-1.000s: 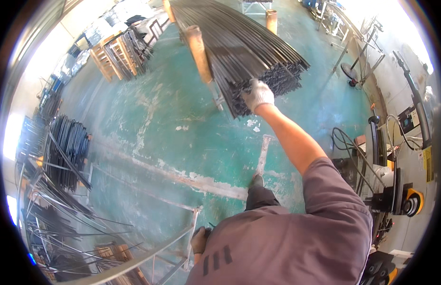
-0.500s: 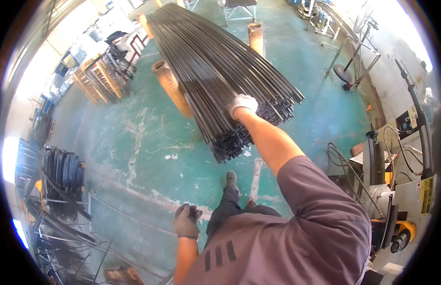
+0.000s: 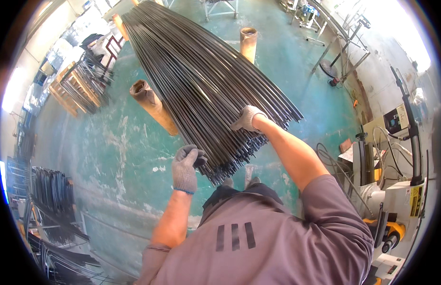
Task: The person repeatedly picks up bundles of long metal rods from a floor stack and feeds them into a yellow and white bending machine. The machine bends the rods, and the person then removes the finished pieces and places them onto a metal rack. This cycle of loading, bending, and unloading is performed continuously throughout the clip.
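Many dark rods (image 3: 196, 80) lie beneath the gloved right hand (image 3: 249, 118).

- A wide fisheye camera, worn on the head, looks steeply down and forward, its picture upright
- The wearer's shirt (image 3: 239, 256) fills the lower edge, nearest the lens
- The left hand (image 3: 184, 164) and right hand (image 3: 248, 118) appear mid-frame, farther off
- Black rods (image 3: 196, 80) recede toward the top, above a green floor (image 3: 111, 142)

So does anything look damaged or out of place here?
The green floor looks worn: pale patches break its colour left of the rods. The rods' near ends also look uneven, not flush.
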### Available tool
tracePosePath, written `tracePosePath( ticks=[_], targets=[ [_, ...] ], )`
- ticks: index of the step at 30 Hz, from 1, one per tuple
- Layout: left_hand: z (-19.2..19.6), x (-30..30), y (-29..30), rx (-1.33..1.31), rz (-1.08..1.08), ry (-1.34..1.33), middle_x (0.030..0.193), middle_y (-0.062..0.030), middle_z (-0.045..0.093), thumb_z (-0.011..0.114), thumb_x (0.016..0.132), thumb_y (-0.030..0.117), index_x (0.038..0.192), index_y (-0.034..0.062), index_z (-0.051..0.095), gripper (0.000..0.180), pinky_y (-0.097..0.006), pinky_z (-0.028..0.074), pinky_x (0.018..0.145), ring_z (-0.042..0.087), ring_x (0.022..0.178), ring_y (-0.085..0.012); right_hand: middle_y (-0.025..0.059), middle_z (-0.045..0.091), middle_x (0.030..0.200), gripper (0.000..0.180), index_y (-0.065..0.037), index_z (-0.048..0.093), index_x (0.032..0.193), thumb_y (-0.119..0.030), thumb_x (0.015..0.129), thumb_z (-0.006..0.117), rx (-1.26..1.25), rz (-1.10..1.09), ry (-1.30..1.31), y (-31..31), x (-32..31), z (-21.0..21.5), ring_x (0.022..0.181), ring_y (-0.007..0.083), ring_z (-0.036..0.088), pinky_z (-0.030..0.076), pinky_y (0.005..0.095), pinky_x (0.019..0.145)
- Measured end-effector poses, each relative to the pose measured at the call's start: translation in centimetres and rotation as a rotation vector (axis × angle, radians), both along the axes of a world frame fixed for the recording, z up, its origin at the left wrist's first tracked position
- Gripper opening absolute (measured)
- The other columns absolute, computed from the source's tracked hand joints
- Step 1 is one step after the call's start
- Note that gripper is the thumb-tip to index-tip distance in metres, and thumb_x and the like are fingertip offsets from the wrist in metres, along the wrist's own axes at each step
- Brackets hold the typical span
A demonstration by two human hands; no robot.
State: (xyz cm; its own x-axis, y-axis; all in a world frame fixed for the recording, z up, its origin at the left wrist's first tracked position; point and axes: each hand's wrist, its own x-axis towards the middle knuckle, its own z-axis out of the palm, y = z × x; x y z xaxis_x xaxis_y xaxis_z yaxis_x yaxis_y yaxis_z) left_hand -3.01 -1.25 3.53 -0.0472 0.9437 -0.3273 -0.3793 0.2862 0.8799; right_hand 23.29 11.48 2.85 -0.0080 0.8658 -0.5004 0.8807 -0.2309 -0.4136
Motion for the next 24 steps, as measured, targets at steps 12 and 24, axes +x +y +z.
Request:
tracePosePath(
  ticks=[12, 24],
  targets=[
    [-3.3, 2.8, -1.7, -0.197, 0.022, -0.067, 0.084, -0.0122, 0.066, 0.059, 0.090, 0.008, 0.103, -0.0023, 0.059, 0.017, -0.032, 0.055, 0.066, 0.064, 0.069, -0.0208, 0.0165, 0.070, 0.087, 0.056, 0.005, 0.068, 0.105, -0.045, 0.082, 0.077, -0.187, -0.193, 0.548, -0.2, 1.3, 0.9, 0.073, 0.0247, 0.068, 0.055, 0.0380, 0.066],
    [-2.9, 5.6, 1.3, -0.174, -0.084, -0.077, 0.089, -0.0111, 0.067, 0.061, 0.091, 0.011, 0.104, -0.0012, 0.060, 0.019, -0.031, 0.053, 0.069, 0.064, 0.072, -0.0192, 0.0053, 0.060, 0.066, 0.041, 0.001, 0.066, 0.098, -0.041, 0.094, 0.064, -0.371, -0.394, 1.130, -0.7, 2.8, 1.3, 0.051, 0.0176, 0.058, 0.049, 0.0317, 0.047]
  ],
)
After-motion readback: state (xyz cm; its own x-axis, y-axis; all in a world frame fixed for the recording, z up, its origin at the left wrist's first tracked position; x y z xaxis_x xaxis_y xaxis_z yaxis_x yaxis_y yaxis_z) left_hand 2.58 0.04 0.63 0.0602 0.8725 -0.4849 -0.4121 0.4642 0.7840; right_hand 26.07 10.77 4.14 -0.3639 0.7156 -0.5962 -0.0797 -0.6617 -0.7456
